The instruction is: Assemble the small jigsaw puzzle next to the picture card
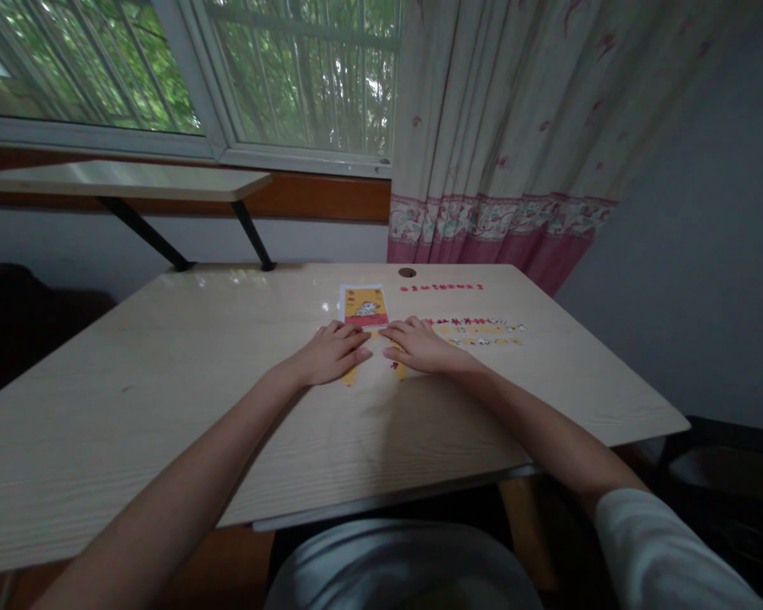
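Note:
My left hand (336, 351) lies palm down on the desk with its fingers stretched out. Its fingertips reach the top of a frame-like outline of joined yellow pieces, which look like jigsaw pieces; one yellow strip (350, 376) shows below this hand. From the other side my right hand (418, 345) rests flat over the same outline, fingers extended. A second yellow strip (399, 371) with a red mark peeks out under its thumb. Just beyond both hands lies a yellow and red picture card (364, 306) with a white animal figure. The hands hide part of the outline.
Right of the card runs a row of small red pieces (442, 288). Nearer are rows of red and yellow pieces (476, 322) and yellow and white pieces (492, 342). A raised shelf (120, 180) stands at the desk's back left. The desk (184, 364) has a cable hole (408, 273).

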The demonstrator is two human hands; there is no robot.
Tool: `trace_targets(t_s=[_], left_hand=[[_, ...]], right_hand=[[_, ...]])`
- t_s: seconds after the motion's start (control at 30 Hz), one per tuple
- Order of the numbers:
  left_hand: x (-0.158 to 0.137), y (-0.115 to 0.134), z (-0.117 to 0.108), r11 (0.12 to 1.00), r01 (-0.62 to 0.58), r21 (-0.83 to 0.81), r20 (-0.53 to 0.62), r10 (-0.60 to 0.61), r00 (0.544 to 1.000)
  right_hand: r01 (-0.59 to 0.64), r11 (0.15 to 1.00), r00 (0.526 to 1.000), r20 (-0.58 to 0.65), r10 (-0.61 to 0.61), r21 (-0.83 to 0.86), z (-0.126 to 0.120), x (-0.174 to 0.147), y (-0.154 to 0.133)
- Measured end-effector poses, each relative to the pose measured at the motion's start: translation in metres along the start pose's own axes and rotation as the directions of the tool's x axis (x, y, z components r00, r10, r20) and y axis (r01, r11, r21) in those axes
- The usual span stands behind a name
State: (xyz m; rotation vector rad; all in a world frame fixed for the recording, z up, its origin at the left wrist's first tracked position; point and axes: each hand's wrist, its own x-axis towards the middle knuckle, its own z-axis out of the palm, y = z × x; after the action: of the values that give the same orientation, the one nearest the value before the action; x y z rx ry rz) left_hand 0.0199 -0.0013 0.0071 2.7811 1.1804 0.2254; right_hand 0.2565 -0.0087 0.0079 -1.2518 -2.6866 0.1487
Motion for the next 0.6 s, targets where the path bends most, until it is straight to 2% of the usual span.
trace_targets(t_s=[0.23,0.43,0.6], left_hand=[[-0.001,-0.002,-0.001,1.0,0.027,-0.01,0.014,-0.026,1.0],[-0.013,-0.016,-0.013,0.999,0.036,0.002,-0.008,-0.036,0.999],[-0.016,-0.024,-0.017,0.998,0.044,0.04,0.048,-0.046,0.998]], right_hand=[[0.008,1.0,1.0,0.012,-0.008,0.007,-0.003,-0.001,-0.001],[-0.001,0.999,1.0,0.01,0.0,0.049,-0.012,-0.014,0.01],[0.008,0.999,0.999,0.045,-0.01,0.053,-0.012,-0.022,0.015]])
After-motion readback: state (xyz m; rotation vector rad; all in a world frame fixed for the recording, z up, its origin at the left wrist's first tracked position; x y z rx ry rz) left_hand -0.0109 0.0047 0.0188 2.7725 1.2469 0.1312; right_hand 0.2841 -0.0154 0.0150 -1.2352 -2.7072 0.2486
